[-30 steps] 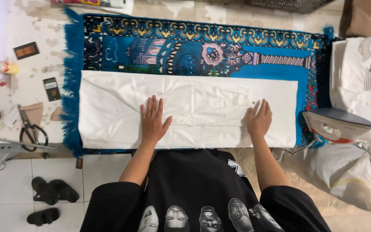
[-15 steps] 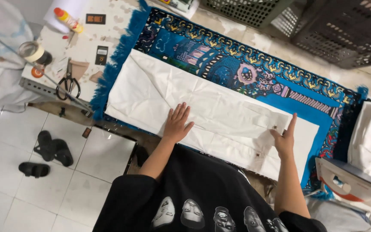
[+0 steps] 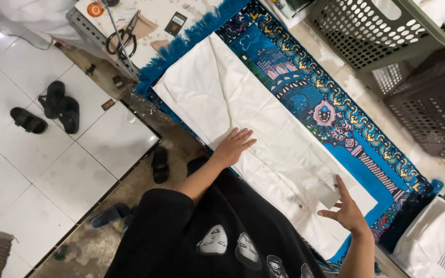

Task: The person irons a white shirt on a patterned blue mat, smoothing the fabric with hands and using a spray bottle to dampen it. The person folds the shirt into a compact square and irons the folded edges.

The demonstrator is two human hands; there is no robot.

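Note:
A long white folded garment point(image 3: 243, 108) lies spread flat on a blue patterned rug point(image 3: 330, 108) with a fringed edge. My left hand point(image 3: 233, 146) rests flat on the cloth near its middle, fingers apart. My right hand point(image 3: 347, 208) hovers over the cloth's right end, fingers spread, its tips close to the fabric's edge. Neither hand holds anything. I wear a black shirt with printed faces.
Scissors point(image 3: 124, 36) and small cards lie on a board at the top left. A grey-green laundry basket point(image 3: 387, 36) and a dark crate point(image 3: 433, 113) stand at the top right. Black sandals point(image 3: 47, 108) sit on the tiled floor. Folded white clothes point(image 3: 439, 242) lie at the bottom right.
The view has swung round to the left and tilted, so the rug runs diagonally. My right hand has lifted off the cloth's end; my left hand stays pressed on it.

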